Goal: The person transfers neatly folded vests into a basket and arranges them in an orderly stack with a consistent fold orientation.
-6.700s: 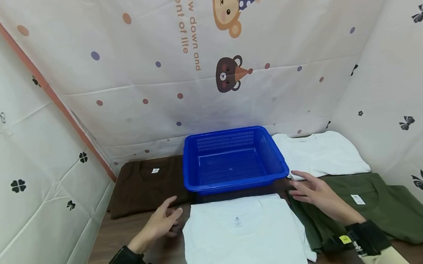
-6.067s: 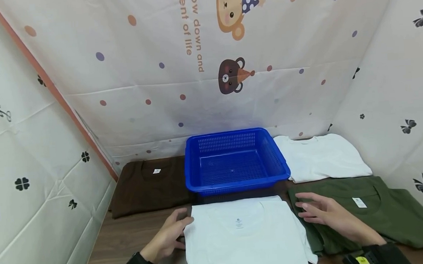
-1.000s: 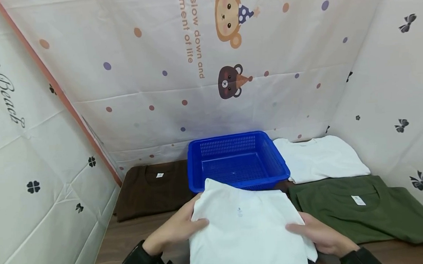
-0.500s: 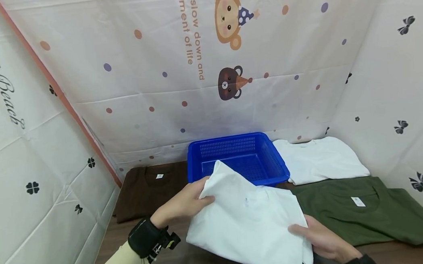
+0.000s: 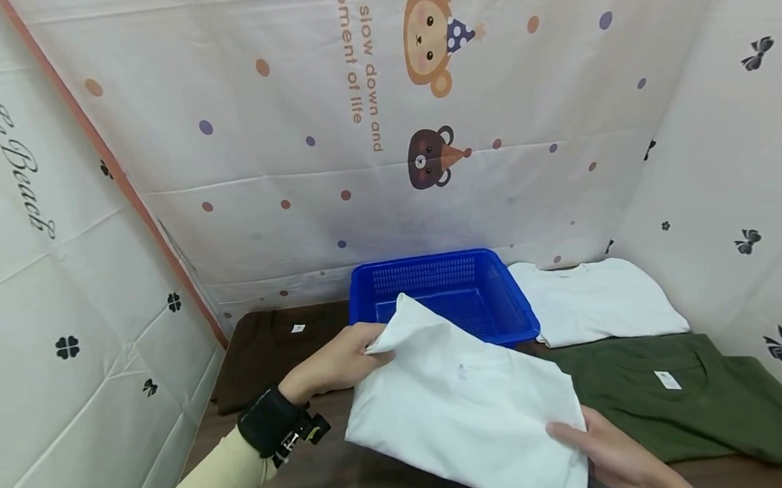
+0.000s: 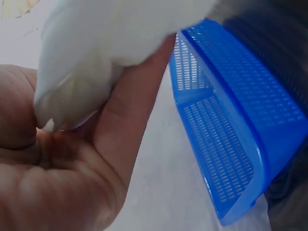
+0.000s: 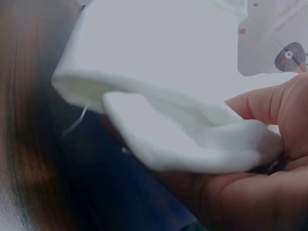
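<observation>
A folded white T-shirt (image 5: 468, 403) with a small printed neck label is held up off the table, tilted, in front of the basket. My left hand (image 5: 344, 359) pinches its upper left corner, thumb on top; in the left wrist view, white cloth lies between the thumb and fingers (image 6: 130, 110). My right hand (image 5: 619, 450) grips its right edge, thumb on the front and the fingers underneath. The right wrist view shows folded cloth layers (image 7: 183, 134) in that hand and a loose thread hanging. The shirt's top corner overlaps the front rim of the blue basket (image 5: 419, 265).
A folded brown T-shirt (image 5: 270, 363) lies left of the basket. To the right are another white T-shirt (image 5: 596, 298) and a green T-shirt (image 5: 683, 398). Printed cloth walls (image 5: 296, 227) close off the back and sides. Dark wood tabletop (image 5: 310, 465) shows in front.
Earlier the white T-shirt lay flat on the table with both hands apart from it. Both hands took hold of it, and it has risen and tilted, its left corner now nearer the basket.
</observation>
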`<move>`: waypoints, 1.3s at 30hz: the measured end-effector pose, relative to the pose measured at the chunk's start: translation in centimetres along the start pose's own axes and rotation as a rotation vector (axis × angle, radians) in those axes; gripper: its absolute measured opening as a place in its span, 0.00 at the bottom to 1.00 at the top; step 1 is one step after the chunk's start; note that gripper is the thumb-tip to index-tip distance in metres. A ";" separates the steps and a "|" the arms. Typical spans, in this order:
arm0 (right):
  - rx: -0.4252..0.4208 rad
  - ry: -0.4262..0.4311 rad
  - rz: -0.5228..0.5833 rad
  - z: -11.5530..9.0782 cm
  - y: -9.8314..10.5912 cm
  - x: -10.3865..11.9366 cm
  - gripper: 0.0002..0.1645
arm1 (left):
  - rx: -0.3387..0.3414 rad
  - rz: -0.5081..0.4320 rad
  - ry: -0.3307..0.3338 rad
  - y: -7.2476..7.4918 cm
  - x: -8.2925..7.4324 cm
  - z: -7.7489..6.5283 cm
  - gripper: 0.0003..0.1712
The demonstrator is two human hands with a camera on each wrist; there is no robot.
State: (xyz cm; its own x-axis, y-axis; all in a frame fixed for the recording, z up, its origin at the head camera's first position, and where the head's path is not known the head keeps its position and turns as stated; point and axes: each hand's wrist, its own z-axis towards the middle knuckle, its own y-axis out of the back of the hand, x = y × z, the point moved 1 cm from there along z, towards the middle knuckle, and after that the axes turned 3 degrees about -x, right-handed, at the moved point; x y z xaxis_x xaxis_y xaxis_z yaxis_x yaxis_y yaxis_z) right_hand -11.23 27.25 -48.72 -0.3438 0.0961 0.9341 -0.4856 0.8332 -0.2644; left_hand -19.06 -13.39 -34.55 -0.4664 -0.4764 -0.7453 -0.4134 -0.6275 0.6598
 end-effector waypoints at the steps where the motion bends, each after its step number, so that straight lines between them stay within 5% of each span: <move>1: 0.008 -0.001 0.008 -0.2 0.1 0.1 0.17 | -0.003 0.006 -0.009 0.1 -0.1 0.1 0.17; 6: 0.000 0.007 0.032 -0.7 0.3 0.6 0.17 | -0.038 -0.036 0.001 0.5 0.3 0.7 0.15; 12: -0.064 0.053 -0.018 0.1 -0.5 2.1 0.19 | -0.091 -0.189 0.061 1.1 2.4 1.1 0.18; 20: -0.173 0.209 -0.327 3.4 -1.8 7.4 0.34 | -0.232 -0.487 0.209 2.4 5.6 1.0 0.25; 31: -0.209 0.346 -0.772 9.4 -1.2 15.7 0.29 | -0.326 -0.655 0.359 3.4 8.5 0.6 0.29; 39: -0.101 0.374 -0.824 13.9 -2.0 19.5 0.26 | -0.323 -0.868 0.405 3.8 9.6 0.6 0.35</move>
State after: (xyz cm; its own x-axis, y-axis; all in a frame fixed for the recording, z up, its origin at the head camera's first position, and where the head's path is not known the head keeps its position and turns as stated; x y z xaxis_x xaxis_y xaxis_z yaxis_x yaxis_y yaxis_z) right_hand -28.15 19.86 -33.29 0.3730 -0.3956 0.8392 -0.3830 0.7582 0.5277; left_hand -25.61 -19.99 -39.16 0.2204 0.0881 -0.9714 -0.2245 -0.9646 -0.1385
